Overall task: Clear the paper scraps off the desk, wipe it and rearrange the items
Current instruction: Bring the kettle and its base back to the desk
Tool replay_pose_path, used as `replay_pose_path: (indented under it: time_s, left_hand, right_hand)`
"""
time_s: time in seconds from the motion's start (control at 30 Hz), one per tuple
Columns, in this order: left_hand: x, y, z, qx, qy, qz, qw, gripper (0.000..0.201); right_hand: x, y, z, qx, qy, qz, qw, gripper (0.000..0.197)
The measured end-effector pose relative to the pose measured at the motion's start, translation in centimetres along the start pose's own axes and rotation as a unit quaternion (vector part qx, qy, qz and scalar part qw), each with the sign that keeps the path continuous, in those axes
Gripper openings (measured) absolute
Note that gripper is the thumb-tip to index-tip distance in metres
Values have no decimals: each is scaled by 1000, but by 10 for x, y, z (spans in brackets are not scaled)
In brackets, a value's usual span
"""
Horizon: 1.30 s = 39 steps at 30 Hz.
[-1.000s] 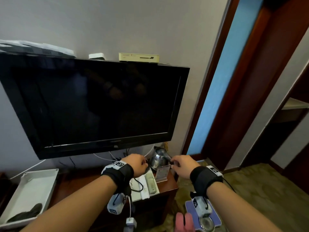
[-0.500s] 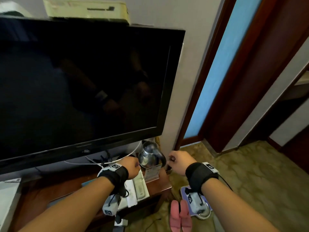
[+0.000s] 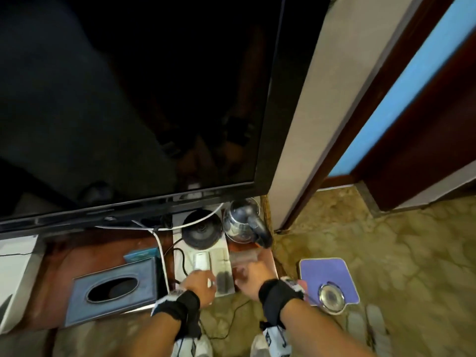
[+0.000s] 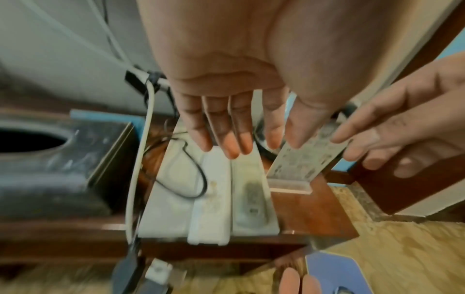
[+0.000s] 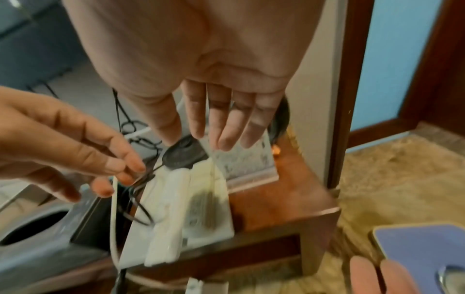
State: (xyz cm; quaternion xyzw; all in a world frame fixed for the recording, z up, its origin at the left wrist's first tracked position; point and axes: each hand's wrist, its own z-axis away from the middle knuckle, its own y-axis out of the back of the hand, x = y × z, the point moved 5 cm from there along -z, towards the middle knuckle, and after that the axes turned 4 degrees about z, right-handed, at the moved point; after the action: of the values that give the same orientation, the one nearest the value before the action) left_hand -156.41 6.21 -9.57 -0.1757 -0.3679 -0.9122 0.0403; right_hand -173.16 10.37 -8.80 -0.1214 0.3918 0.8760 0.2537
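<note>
Television [image 3: 134,99]: dark screen on the wall above the desk.
Desk [image 3: 85,252]: red-brown wood, running in from the left under the television.
Tissue box [image 3: 113,289]: dark, oval slot on top, on the near left part of the desk.
Cable [image 4: 137,159]: white, runs down between the tissue box and the flat tray.
Flat tray [image 4: 166,208]: white, carries two remotes side by side.
Left hand [image 3: 201,283]: fingers straight and holding nothing, fingertips [image 4: 231,148] above the white remote [image 4: 210,208].
Second remote [image 4: 250,199]: dark buttons, just right of the white one.
Kettle base [image 3: 202,229]: black disc at the tray's far end.
Kettle [image 3: 240,222]: off its base, at the desk's far right corner.
Sign [image 4: 304,157]: printed card in a clear stand, tilted, on the desk just right of the tray.
Right hand [image 3: 253,276]: fingers [image 5: 226,135] straight, at the sign's top edge; contact unclear.
Scale [image 3: 328,279]: purple, on the floor right of the desk.
</note>
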Motion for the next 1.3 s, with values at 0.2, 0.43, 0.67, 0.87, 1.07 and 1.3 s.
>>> replay_pose_path:
  time_s: [0.2, 0.43, 0.67, 0.87, 1.07, 1.3]
  left_hand:
    - [-34, -45, -27, 9, 113, 64, 991, 41]
    - [-55, -30, -49, 141, 178, 95, 969, 36]
    - [-59, -7, -81, 182, 125, 25, 975, 47]
    - [-56, 13, -120, 181, 130, -40, 974, 66]
    - [-74, 17, -140, 117, 155, -20, 981, 81]
    - [-83, 13, -142, 109, 154, -72, 979, 97]
  right_hand:
    - [4, -59, -45, -35, -15, -31, 999, 37]
    - [57, -44, -60, 121, -175, -202, 956, 13]
    - [105, 35, -48, 304, -194, -270, 893, 39]
    - [101, 55, -73, 244, -51, -215, 944, 47]
    - [91, 44, -73, 182, -34, -295, 937, 28]
    - [92, 40, -81, 185, -64, -321, 927, 28]
